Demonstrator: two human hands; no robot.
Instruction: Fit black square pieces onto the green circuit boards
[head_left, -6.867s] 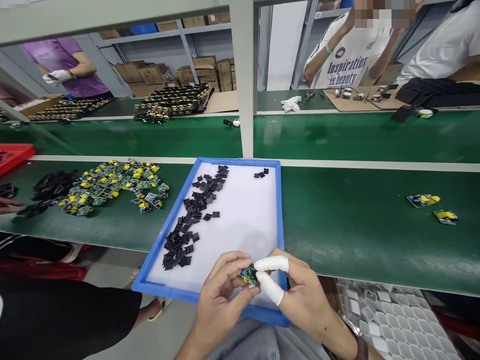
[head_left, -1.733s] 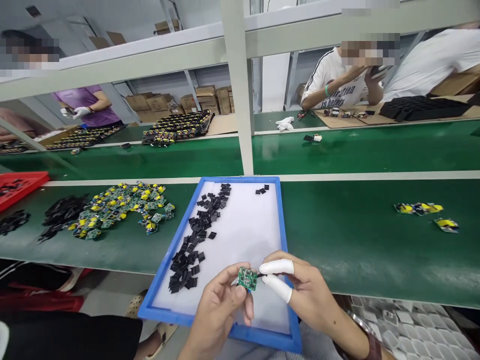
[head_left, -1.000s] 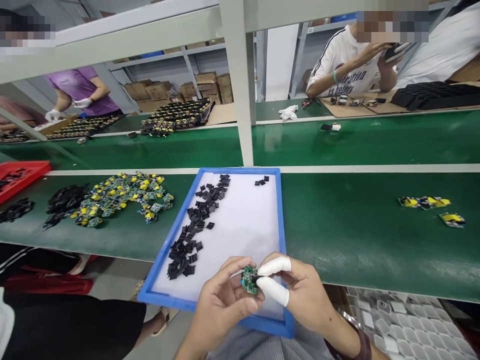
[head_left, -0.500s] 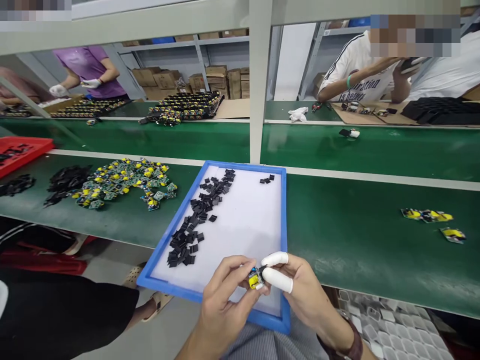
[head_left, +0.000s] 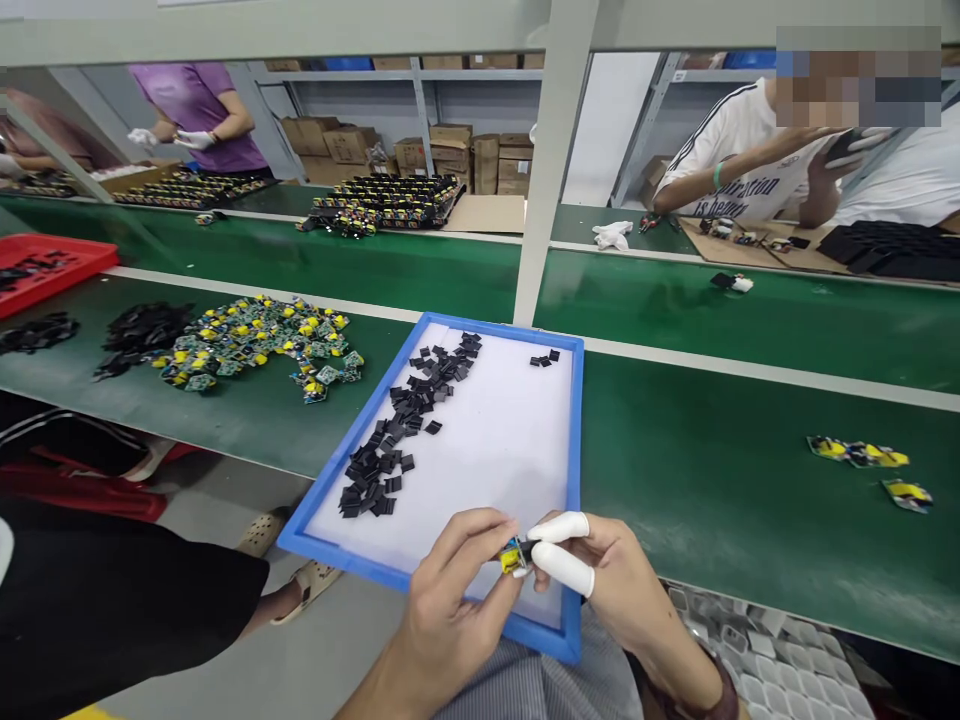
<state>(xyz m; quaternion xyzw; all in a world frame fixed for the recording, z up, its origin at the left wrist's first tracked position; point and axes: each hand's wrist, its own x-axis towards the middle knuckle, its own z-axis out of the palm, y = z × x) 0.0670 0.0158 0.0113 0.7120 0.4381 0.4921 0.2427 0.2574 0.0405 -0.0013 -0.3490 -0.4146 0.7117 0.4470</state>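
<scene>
Over the near end of a blue-rimmed tray [head_left: 576, 450], my left hand [head_left: 457, 590] pinches a small circuit board [head_left: 513, 557] with a yellow component on it. My right hand [head_left: 600, 565], white covers on two fingertips, grips a small black piece [head_left: 527, 551] against the board's right side. Fingers partly hide the black piece, so I cannot tell how far it sits on the board. Many flat black pieces [head_left: 409, 405] lie along the tray's left side, and a few more black pieces [head_left: 545, 358] lie in its far right corner.
Left of the tray are a heap of circuit boards [head_left: 255, 335], black parts [head_left: 146, 330] and a red tray [head_left: 90, 258]. Several boards [head_left: 859, 452] lie at right. Beyond the green belt [head_left: 420, 260] co-workers sit or stand. A frame post [head_left: 551, 170] rises behind the tray.
The view has shifted and tilted slightly. Both hands stay together over the tray's near end, and the board has turned a little between the fingers.
</scene>
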